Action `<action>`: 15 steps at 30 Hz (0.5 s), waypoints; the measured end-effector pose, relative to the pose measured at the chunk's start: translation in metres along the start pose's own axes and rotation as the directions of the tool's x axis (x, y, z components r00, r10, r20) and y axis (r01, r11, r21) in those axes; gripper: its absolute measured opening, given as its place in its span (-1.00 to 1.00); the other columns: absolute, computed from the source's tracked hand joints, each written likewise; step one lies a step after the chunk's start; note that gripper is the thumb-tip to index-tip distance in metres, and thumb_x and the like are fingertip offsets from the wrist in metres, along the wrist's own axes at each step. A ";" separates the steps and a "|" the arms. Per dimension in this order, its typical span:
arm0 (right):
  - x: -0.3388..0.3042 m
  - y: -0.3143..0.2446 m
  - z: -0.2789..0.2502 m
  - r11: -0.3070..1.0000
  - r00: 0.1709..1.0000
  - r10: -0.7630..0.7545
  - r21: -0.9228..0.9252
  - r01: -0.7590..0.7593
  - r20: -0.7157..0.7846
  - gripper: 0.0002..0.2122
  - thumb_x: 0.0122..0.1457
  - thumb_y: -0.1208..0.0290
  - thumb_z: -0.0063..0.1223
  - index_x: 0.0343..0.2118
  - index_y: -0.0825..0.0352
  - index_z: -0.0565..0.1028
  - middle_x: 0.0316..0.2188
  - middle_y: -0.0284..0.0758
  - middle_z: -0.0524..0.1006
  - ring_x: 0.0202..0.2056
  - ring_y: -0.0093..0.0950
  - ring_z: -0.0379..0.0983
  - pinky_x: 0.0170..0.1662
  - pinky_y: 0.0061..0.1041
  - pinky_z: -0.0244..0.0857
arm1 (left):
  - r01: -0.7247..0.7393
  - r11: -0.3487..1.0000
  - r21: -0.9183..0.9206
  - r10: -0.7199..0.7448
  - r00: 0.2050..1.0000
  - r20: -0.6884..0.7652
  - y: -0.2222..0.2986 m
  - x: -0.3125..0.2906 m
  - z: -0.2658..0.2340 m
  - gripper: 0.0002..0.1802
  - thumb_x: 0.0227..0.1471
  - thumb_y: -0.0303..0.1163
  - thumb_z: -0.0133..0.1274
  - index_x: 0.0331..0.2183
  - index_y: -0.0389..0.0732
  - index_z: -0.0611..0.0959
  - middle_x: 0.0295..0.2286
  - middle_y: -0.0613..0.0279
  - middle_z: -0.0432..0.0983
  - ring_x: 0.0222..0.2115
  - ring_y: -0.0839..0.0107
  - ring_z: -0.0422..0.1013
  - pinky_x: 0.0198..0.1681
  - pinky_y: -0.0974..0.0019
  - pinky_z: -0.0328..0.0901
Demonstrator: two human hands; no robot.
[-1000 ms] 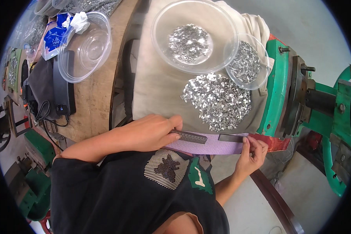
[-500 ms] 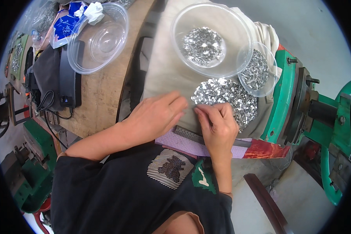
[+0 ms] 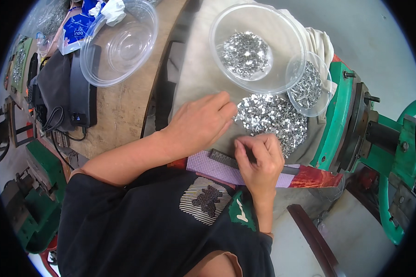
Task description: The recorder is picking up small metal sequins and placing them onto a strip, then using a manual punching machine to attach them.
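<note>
A heap of small shiny metal pieces [image 3: 277,121] lies on the pale cloth [image 3: 194,81] in front of me. At the heap's left edge is my left hand [image 3: 205,119], palm down, its fingers curled together and the tips partly hidden. My right hand [image 3: 262,161] is raised just below the heap, thumb and forefinger drawn close; whatever they hold, if anything, is too small to make out. Beyond the heap stands a large clear plastic bowl [image 3: 286,51] with more metal bits [image 3: 246,54] inside. Against it leans a smaller clear tub [image 3: 326,94] of thin metal pins [image 3: 308,87].
A dark metal strip [image 3: 224,158] lies on purple checked cloth [image 3: 198,161] near my body. Green machinery [image 3: 330,122] borders the right side. On the wooden table [image 3: 120,111] at left are an empty clear bowl [image 3: 94,76], a black device [image 3: 82,99] and a blue tissue pack [image 3: 76,30].
My left hand has shifted right and up to the heap's edge. The right hand has drawn back slightly toward me, away from the heap. The view has shifted a little.
</note>
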State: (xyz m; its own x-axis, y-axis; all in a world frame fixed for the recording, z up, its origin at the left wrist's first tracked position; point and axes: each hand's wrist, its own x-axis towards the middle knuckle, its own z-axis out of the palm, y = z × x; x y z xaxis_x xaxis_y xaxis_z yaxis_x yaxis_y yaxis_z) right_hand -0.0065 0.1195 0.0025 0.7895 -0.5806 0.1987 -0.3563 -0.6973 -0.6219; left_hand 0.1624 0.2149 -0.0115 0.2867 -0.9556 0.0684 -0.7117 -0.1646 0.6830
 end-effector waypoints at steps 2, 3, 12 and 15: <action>-0.008 -0.001 -0.003 0.999 1.000 0.009 0.047 -0.011 0.028 -0.86 -0.10 0.53 0.35 -0.43 0.25 0.62 -0.50 -0.37 0.42 -0.45 -0.38 0.37 -0.40 -0.40 0.24 | -0.003 1.000 0.000 0.003 1.000 -0.011 0.000 0.001 0.001 -0.81 0.01 -0.44 0.19 -0.30 -0.22 0.55 -0.34 0.14 0.39 -0.36 0.08 0.46 -0.33 0.08 0.37; -0.012 -0.001 -0.005 0.999 1.000 -0.011 0.046 0.010 0.018 -0.86 -0.10 0.53 0.35 -0.43 0.25 0.62 -0.50 -0.37 0.42 -0.45 -0.38 0.37 -0.40 -0.40 0.24 | -0.008 1.000 0.001 0.008 1.000 -0.010 0.000 0.002 0.001 -0.82 0.00 -0.44 0.19 -0.31 -0.21 0.55 -0.36 0.14 0.39 -0.37 0.09 0.46 -0.33 0.08 0.36; -0.034 -0.008 -0.003 0.997 0.999 -0.022 0.074 0.019 0.046 -0.81 -0.16 0.57 0.38 -0.43 0.26 0.63 -0.36 -0.36 0.48 -0.28 -0.33 0.40 -0.23 -0.37 0.30 | -0.020 0.998 -0.061 0.022 0.999 0.040 -0.004 -0.005 -0.005 -0.85 -0.05 -0.43 0.22 -0.41 -0.19 0.56 -0.45 0.21 0.40 -0.39 0.15 0.46 -0.39 0.11 0.35; -0.037 -0.010 0.000 0.997 0.999 -0.029 0.072 0.026 0.032 -0.80 -0.17 0.57 0.38 -0.42 0.26 0.63 -0.32 -0.37 0.50 -0.24 -0.31 0.42 -0.18 -0.36 0.32 | -0.048 0.997 -0.058 0.052 0.997 0.064 -0.005 -0.012 -0.010 -0.85 -0.06 -0.42 0.23 -0.42 -0.19 0.57 -0.45 0.23 0.42 -0.38 0.18 0.47 -0.40 0.12 0.36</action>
State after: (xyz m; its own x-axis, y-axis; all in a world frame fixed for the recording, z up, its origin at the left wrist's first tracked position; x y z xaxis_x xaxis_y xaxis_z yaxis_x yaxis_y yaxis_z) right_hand -0.0316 0.1479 0.0013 0.8151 -0.5466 0.1919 -0.2986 -0.6802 -0.6695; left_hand 0.1690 0.2295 -0.0084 0.2079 -0.9765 0.0570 -0.6865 -0.1041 0.7197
